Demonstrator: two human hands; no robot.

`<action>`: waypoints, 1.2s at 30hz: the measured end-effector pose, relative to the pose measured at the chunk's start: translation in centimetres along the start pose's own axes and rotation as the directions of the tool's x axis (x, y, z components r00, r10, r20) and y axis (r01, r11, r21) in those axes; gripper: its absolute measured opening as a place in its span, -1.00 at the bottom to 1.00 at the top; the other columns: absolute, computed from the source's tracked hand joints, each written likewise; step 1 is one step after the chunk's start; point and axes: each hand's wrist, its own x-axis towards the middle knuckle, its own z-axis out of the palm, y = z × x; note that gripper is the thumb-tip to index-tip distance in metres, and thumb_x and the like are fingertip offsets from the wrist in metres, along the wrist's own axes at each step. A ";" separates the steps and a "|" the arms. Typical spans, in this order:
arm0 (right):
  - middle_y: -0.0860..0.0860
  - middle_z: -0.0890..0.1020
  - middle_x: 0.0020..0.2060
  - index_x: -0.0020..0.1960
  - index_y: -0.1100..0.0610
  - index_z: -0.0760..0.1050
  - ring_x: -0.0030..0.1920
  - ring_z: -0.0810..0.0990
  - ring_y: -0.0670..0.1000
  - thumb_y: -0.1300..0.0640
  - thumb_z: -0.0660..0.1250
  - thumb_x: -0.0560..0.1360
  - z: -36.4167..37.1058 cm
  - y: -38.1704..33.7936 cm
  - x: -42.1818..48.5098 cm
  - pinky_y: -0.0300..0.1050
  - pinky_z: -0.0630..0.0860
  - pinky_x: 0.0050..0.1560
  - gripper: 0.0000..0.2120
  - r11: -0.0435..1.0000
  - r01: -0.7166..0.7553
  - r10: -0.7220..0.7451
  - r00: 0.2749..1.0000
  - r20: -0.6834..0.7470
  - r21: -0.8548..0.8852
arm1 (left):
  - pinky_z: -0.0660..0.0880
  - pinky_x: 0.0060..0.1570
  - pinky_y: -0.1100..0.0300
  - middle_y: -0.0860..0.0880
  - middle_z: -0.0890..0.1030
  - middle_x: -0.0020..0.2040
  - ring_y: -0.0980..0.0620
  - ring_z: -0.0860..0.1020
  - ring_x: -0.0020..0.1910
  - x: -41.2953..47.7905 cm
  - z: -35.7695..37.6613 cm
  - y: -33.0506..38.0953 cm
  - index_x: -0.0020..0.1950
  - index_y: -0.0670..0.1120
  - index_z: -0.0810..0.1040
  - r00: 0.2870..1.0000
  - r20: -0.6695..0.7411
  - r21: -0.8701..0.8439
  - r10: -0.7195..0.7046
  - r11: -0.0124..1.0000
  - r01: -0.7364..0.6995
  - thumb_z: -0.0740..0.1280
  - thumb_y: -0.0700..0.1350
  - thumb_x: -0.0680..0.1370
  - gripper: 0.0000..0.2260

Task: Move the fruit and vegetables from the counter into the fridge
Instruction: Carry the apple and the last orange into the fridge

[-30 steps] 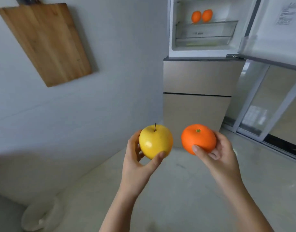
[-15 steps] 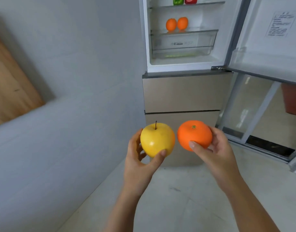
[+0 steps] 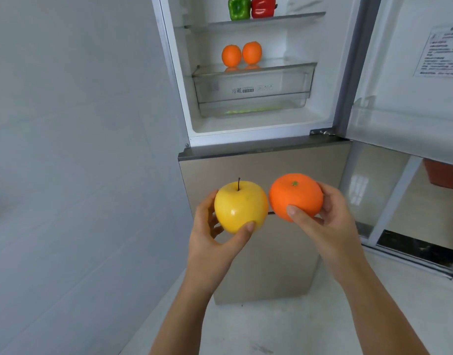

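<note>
My left hand [image 3: 212, 242] grips a yellow apple [image 3: 239, 207], stem up. Close beside it, my right hand [image 3: 328, 221] holds an orange [image 3: 294, 196]. Both fruits are held in front of the fridge's closed lower drawers, below its open upper compartment [image 3: 251, 124]. Inside, two oranges [image 3: 240, 55] sit on the glass shelf above the clear crisper drawer [image 3: 253, 90]. A green pepper [image 3: 238, 7] and a red pepper [image 3: 262, 6] stand on the shelf above.
The fridge door [image 3: 410, 73] hangs open to the right, at head height. A grey tiled wall [image 3: 79, 149] runs along the left. Sliding glass doors [image 3: 399, 213] stand behind the fridge on the right. The floor is pale tile.
The fridge has come nearer and fills more of the view; the peppers' shelf has come into sight. The wooden board on the wall has left the view. Both hands still hold their fruit.
</note>
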 end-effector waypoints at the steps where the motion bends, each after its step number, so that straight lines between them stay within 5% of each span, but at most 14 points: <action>1: -0.04 0.50 0.13 0.26 -0.05 0.31 0.00 0.54 -0.14 -0.05 0.45 0.18 -0.2 0.1 1.9 -0.25 0.44 -0.15 -0.32 1.000 0.002 -0.002 1.000 0.003 -0.005 | 0.55 -0.04 0.18 0.21 0.47 0.16 0.18 0.53 0.07 1.7 0.8 -0.2 0.18 0.24 0.37 1.000 0.003 0.001 -0.001 1.000 0.001 0.44 0.18 0.20 -0.43; 11: -0.15 0.51 0.04 0.16 -0.07 0.33 -0.05 0.55 -0.18 0.23 0.47 0.33 -0.1 2.0 17.9 -0.31 0.45 -0.14 -0.48 0.999 0.038 -0.039 0.999 0.030 0.035 | 0.55 -0.01 0.18 0.20 0.49 0.14 0.22 0.53 0.04 15.3 5.6 -3.1 0.17 0.27 0.37 0.997 -0.073 0.014 0.004 1.000 -0.003 0.44 0.19 0.18 -0.41; 19: -0.04 0.48 0.11 0.18 -0.05 0.31 -0.07 0.51 -0.22 0.16 0.46 0.34 3.2 2.2 30.4 -0.50 0.44 -0.29 -0.50 0.992 0.125 -0.125 0.992 -0.008 -0.004 | 0.48 -0.12 0.40 0.18 0.45 0.16 0.27 0.51 0.02 28.6 7.4 -5.0 0.23 0.15 0.35 0.992 -0.070 0.005 0.102 0.995 -0.102 0.48 0.06 0.23 -0.39; 31: -0.01 0.41 0.23 0.27 -0.11 0.26 0.13 0.48 0.01 0.10 0.49 0.32 9.2 1.6 47.9 -0.22 0.41 -0.01 -0.37 0.928 0.332 -0.332 0.943 0.027 -0.168 | 0.45 -0.14 0.48 0.23 0.45 0.05 0.25 0.49 0.02 48.3 6.8 -5.0 0.25 0.09 0.31 0.951 -0.150 0.079 0.270 0.962 -0.261 0.53 -0.09 0.33 -0.41; 36: -0.07 0.36 0.20 0.26 -0.18 0.22 0.12 0.46 -0.01 0.09 0.48 0.34 9.7 1.0 52.2 -0.20 0.38 0.00 -0.38 0.891 0.382 -0.376 0.924 0.072 -0.246 | 0.44 -0.01 0.26 0.03 0.48 0.12 0.07 0.49 0.04 52.8 6.7 -4.4 0.33 0.01 0.31 0.950 -0.180 0.166 0.256 0.960 -0.228 0.54 -0.07 0.29 -0.33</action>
